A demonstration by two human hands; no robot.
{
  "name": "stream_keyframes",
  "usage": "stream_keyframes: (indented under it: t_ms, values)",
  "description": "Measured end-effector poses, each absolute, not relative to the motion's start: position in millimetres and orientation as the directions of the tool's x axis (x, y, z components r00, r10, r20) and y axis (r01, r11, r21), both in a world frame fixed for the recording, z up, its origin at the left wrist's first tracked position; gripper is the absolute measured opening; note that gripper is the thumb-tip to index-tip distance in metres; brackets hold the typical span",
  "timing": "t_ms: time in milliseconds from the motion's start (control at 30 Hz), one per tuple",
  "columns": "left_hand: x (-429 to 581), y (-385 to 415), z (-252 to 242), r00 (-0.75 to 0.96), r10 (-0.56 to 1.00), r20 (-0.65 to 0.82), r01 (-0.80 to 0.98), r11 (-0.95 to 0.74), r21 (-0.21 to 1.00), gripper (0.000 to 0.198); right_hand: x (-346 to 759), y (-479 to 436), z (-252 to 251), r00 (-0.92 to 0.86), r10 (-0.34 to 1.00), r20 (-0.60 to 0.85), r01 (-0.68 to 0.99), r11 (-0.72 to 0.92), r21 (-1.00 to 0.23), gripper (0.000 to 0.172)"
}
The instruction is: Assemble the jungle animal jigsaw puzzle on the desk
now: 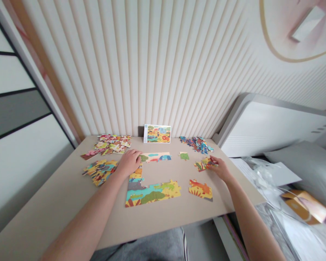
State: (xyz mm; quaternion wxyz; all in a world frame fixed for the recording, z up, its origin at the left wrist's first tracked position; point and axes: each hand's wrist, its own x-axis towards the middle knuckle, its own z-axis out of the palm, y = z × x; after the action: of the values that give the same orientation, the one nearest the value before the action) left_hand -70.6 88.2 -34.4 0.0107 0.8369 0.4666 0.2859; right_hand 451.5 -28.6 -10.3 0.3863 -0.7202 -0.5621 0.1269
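Beige table (67, 190), seen from the head camera, with a partly joined animal puzzle (153, 194) at its middle. The left hand (129, 162), fingers loosely curled, covers the puzzle's far left corner; whether it grips anything cannot be told. The right hand (217, 167) bends thumb and fingers at a small group of pieces (202, 165); its hold is unclear. Right of the table, an orange box (301, 204) lies near clear plastic (262, 172); the box's contents are hard to make out. A grey pillow (301, 163) is cut off.
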Motion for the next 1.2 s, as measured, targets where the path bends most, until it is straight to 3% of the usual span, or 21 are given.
stream_keyframes:
  t_ms: [233, 433, 633, 1033, 1200]
  values:
    - [-71, 88, -34, 0.407, 0.785, 0.468, 0.775, -0.568, 0.279, 0.033, 437, -47, 5, 0.455, 0.858, 0.237, 0.544, -0.057, -0.837, 0.059]
    - [-71, 88, -34, 0.411, 0.786, 0.462, 0.779, -0.566, 0.269, 0.033, 373, -73, 11, 0.303, 0.945, 0.126, 0.383, 0.001, -0.924, 0.052]
    - [-71, 89, -35, 0.409, 0.786, 0.464, 0.78, -0.565, 0.269, 0.033, 351, -83, -2, 0.217, 0.972, 0.088, 0.456, -0.021, -0.89, 0.049]
    - [-71, 89, -35, 0.408, 0.788, 0.461, 0.778, -0.565, 0.276, 0.033, 398, -106, -5, 0.297, 0.951, 0.083, 0.441, -0.06, -0.896, 0.055]
    - [-71, 89, -36, 0.406, 0.79, 0.459, 0.777, -0.563, 0.282, 0.033, 403, -112, -20, 0.278, 0.953, 0.122, 0.546, -0.052, -0.836, 0.046]
